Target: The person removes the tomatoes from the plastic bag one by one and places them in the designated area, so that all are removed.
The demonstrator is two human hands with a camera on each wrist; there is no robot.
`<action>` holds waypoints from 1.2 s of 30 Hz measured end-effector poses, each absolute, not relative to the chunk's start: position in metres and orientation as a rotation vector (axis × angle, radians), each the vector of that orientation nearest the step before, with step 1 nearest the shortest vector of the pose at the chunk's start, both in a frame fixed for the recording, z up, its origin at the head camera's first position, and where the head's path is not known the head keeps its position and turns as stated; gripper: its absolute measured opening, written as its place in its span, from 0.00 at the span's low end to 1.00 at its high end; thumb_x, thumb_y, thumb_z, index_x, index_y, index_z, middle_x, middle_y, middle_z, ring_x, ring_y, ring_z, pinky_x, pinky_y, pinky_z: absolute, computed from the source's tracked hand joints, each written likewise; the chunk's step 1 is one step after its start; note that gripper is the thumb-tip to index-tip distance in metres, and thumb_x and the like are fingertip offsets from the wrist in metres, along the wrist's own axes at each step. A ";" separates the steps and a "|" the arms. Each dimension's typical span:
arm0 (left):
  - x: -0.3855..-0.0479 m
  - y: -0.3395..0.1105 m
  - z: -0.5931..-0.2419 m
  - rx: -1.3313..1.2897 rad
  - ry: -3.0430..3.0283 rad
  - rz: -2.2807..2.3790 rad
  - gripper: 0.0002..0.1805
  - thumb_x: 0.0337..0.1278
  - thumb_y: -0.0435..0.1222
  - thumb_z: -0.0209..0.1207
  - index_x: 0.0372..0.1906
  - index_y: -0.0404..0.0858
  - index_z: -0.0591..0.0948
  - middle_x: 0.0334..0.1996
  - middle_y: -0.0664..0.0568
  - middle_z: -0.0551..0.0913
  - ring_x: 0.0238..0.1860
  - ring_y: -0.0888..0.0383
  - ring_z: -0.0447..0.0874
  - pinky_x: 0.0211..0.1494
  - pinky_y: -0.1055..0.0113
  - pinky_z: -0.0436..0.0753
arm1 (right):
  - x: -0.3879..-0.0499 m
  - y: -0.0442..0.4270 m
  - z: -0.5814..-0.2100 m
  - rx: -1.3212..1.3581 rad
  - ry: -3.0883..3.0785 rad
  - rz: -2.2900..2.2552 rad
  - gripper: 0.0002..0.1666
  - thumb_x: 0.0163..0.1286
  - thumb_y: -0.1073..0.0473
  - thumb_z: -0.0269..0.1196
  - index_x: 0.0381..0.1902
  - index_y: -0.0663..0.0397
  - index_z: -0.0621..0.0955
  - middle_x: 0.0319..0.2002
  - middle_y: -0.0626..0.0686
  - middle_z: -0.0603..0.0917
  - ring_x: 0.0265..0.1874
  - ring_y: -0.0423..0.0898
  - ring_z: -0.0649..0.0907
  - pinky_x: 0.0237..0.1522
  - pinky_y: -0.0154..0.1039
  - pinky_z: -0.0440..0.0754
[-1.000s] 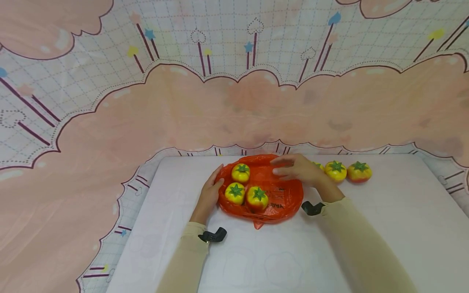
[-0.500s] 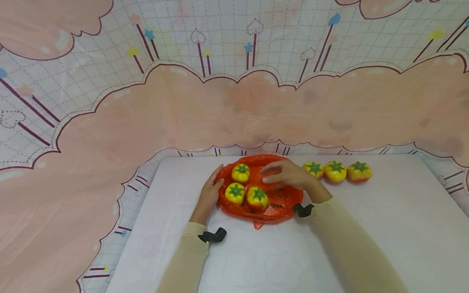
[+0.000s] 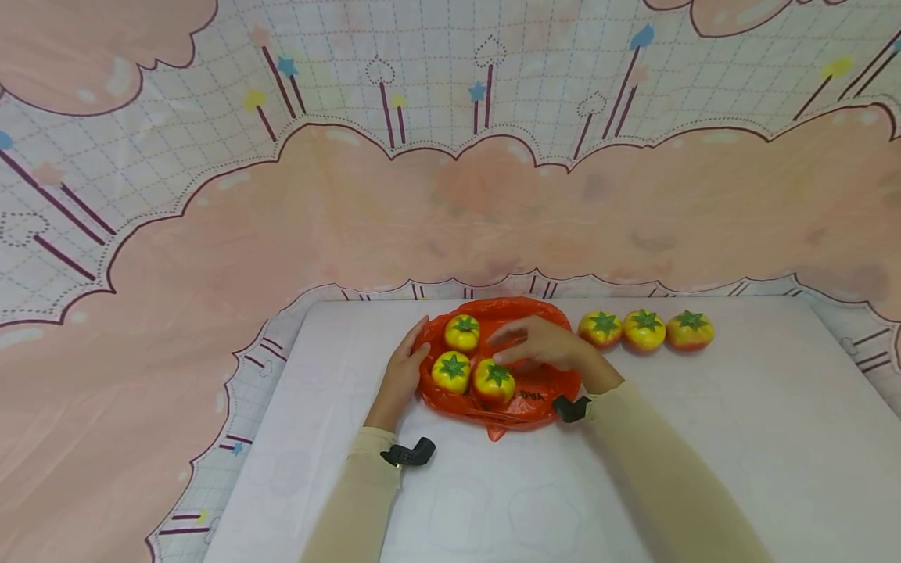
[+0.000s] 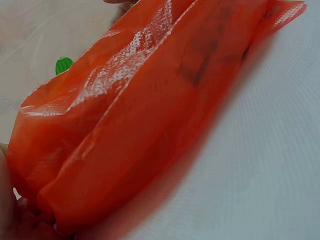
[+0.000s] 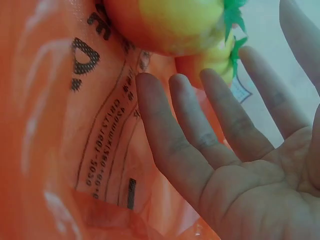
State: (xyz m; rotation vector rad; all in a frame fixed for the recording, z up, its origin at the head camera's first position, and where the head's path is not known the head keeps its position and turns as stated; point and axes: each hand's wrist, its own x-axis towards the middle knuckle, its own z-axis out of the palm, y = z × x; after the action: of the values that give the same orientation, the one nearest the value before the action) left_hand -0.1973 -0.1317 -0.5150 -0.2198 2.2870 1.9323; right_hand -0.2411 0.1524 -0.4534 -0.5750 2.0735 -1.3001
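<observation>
A red plastic bag [image 3: 556,391] lies spread open on the white table, with three yellow-red toy fruits in its left part: one at the back [image 3: 462,333], one at front left [image 3: 451,372] and one at front centre [image 3: 494,383]. My left hand [image 3: 401,379] grips the bag's left rim, its thumb on the inner side. The left wrist view shows the bag's side [image 4: 145,115] close up. Over the bag is my right hand [image 3: 549,346], fingertips beside the front centre fruit; the right wrist view shows that hand [image 5: 240,165] with fingers spread, holding nothing, below a fruit [image 5: 170,22].
Three more toy fruits stand in a row right of the bag, at the back of the white table [image 3: 739,430]: left [image 3: 600,329], middle [image 3: 644,331] and right [image 3: 691,331]. A patterned pink and white cloth [image 3: 493,211] hangs behind the table.
My right hand has moved left and a little toward the front, from the bag's right side to the front centre fruit, uncovering the row's leftmost fruit. My left hand keeps its place.
</observation>
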 end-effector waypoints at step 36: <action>-0.194 -0.131 -0.512 -0.199 2.319 1.918 0.27 0.79 0.46 0.48 0.77 0.67 0.64 0.79 0.66 0.61 0.82 0.55 0.51 0.83 0.45 0.55 | -0.239 0.137 -0.466 -0.692 2.133 -1.143 0.21 0.61 0.44 0.75 0.52 0.38 0.88 0.56 0.45 0.85 0.62 0.50 0.77 0.62 0.48 0.82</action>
State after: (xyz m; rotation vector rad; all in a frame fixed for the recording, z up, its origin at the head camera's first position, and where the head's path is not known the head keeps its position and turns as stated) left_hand -0.1939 -0.1311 -0.5116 -0.1992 2.3194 1.9180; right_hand -0.2394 0.1371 -0.4661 -0.6923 2.1325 -1.1430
